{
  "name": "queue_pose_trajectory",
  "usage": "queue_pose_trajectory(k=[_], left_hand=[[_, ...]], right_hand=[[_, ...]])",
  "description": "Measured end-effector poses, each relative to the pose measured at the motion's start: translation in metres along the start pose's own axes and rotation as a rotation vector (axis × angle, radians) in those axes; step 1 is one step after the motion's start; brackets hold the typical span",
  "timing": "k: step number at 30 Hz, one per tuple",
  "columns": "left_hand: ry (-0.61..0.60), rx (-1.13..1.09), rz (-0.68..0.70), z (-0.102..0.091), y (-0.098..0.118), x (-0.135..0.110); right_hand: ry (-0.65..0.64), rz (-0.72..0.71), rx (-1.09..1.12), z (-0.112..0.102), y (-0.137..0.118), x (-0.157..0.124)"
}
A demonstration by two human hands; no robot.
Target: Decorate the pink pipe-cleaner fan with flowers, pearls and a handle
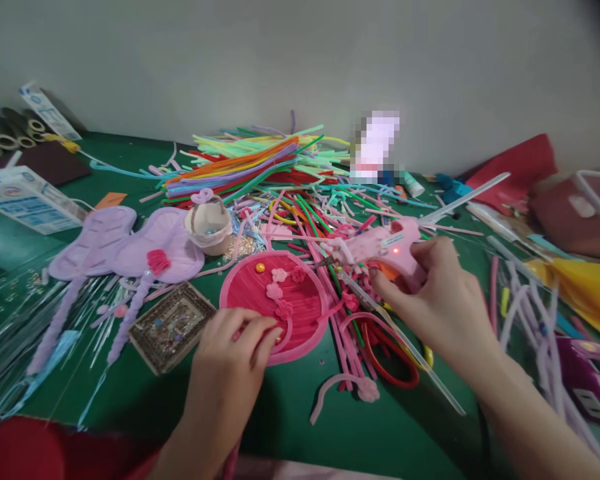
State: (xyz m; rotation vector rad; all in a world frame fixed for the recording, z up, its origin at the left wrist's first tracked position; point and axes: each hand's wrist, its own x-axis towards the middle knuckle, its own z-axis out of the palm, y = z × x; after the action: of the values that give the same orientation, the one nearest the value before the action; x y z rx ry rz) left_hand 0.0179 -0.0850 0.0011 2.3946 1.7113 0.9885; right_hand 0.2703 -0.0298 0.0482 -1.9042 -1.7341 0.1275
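Note:
My left hand (237,357) lies over the lower left of a round red fan (307,300) with a pink fuzzy rim. Its fingers are closed and bent at the curved stem of a pink pipe-cleaner flower (284,309); the thumb is hidden. More small pink flowers (274,291) and a yellow bead (260,268) sit on the red face. My right hand (440,293) is wrapped round a pink glue gun (375,247) with an orange light lit, its nozzle pointing left above the fan's right edge. A clear glue stick (410,340) lies beneath that hand.
Colored pipe cleaners (250,167) are heaped at the back. Two lilac butterfly-shaped pieces (93,243), a white basket (209,227) and a tray of beads (174,327) lie left. Red-handled scissors (393,373), a loose pink flower (366,389) and a purple device (587,380) are to the right.

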Motion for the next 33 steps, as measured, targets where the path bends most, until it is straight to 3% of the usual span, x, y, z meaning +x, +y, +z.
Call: queue_pose_trajectory(k=[12, 19, 24, 33], left_hand=[[0.001, 0.184, -0.027, 0.017, 0.016, 0.017], [0.004, -0.033, -0.132, 0.007, 0.004, 0.010], [-0.016, -0.058, -0.172, 0.004, -0.005, 0.008], [0.006, -0.047, -0.165, 0.006, -0.002, 0.010]], right_hand=[[-0.081, -0.136, -0.047, 0.011, -0.003, -0.004], [-0.192, -0.254, -0.067, 0.008, -0.010, -0.007], [-0.241, -0.376, -0.068, 0.010, -0.011, -0.008], [-0.201, -0.507, -0.119, 0.013, -0.010, -0.010]])
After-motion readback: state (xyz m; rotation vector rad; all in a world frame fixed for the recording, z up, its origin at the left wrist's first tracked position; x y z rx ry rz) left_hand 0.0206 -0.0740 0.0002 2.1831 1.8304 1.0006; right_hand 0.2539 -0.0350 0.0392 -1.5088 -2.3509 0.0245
